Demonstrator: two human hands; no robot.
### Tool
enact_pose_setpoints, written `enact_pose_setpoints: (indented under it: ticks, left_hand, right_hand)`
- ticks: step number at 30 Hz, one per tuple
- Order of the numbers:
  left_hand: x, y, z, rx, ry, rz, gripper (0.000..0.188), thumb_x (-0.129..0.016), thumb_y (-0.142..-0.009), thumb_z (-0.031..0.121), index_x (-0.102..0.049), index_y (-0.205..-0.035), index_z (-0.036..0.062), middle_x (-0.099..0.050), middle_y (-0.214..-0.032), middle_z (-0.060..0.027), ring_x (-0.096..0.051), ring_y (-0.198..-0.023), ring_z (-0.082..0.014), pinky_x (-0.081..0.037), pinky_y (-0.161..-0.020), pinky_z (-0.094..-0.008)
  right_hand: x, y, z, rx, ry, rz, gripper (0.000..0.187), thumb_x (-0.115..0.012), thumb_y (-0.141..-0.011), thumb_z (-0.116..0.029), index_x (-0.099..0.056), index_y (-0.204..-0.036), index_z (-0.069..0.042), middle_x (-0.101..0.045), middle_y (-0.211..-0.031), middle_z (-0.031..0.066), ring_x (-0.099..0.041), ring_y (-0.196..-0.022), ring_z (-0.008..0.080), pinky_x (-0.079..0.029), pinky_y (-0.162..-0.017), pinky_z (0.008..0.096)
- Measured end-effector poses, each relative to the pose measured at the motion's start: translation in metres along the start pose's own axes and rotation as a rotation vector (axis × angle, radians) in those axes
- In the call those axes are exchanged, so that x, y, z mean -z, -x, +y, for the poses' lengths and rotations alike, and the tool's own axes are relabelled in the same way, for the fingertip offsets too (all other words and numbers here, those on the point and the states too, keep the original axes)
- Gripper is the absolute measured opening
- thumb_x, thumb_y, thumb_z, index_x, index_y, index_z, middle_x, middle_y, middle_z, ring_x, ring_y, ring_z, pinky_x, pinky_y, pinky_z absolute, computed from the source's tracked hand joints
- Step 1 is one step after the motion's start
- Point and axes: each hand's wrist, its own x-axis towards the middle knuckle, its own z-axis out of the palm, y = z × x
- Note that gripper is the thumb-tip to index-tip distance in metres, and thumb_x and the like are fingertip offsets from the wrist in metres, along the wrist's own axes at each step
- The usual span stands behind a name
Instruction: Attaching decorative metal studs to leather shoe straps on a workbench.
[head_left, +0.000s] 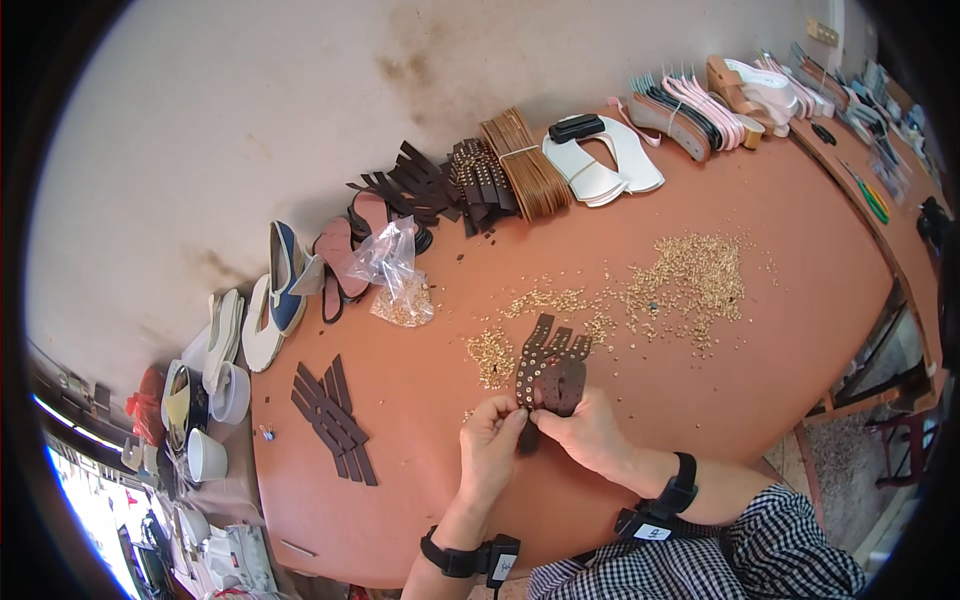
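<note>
Near the front middle of the table, both my hands hold a dark brown shoe upper (534, 370) cut into strips and set with rows of small gold-coloured rings. My left hand (488, 442) pinches its lower left edge between thumb and fingers. On the other side, my right hand (588, 432) grips it with the thumb close to the left fingertips; part of the upper folds over above that thumb. Whatever tiny piece may lie between the fingertips is hidden. Loose gold eyelets (490, 358) lie just beyond the upper, and a larger spread of eyelets (690, 285) reaches to the right.
Plain dark strap pieces (335, 425) lie to the left on the brown table (420, 540). A clear bag (405, 300) holds more eyelets. Along the wall stand studded straps (478, 180), a tied tan bundle (525, 165), white soles (610, 165) and shoes (285, 280). Green-handled pliers (873, 200) lie far right.
</note>
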Motion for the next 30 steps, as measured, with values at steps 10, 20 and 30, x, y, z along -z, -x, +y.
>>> enact_pose_setpoints:
  ticks: [10,20,30]
  left_hand:
    - [0.004,0.001,-0.007,0.002,0.033,-0.023,0.009,-0.052,-0.086,-0.002,-0.054,-0.094,-0.0026,-0.057,-0.081,-0.0015,-0.053,-0.07,-0.0051,-0.044,-0.063,-0.0184]
    - [0.005,0.0,-0.004,0.078,0.158,-0.043,0.004,-0.055,-0.085,0.002,-0.054,-0.089,-0.0002,-0.056,-0.078,0.0004,-0.05,-0.066,-0.003,-0.041,-0.06,-0.0162]
    - [0.008,-0.003,-0.002,0.158,0.123,-0.056,0.002,-0.055,-0.084,0.001,-0.055,-0.082,0.0012,-0.056,-0.072,0.0007,-0.05,-0.063,-0.0051,-0.041,-0.058,-0.0176]
  right_hand:
    - [0.001,0.003,-0.01,0.028,0.162,-0.04,0.006,-0.057,-0.079,-0.001,-0.059,-0.084,0.0,-0.059,-0.075,-0.0011,-0.051,-0.071,0.0047,-0.044,-0.062,0.0232]
    - [0.0,0.001,0.002,0.002,-0.055,-0.056,0.005,-0.056,-0.079,0.002,-0.058,-0.084,0.0,-0.058,-0.078,-0.0026,-0.051,-0.073,0.004,-0.043,-0.063,0.0212]
    - [-0.002,0.0,0.002,-0.081,-0.172,-0.046,0.008,-0.054,-0.079,0.005,-0.056,-0.084,0.0,-0.056,-0.08,-0.0034,-0.05,-0.074,0.0035,-0.041,-0.064,0.0203]
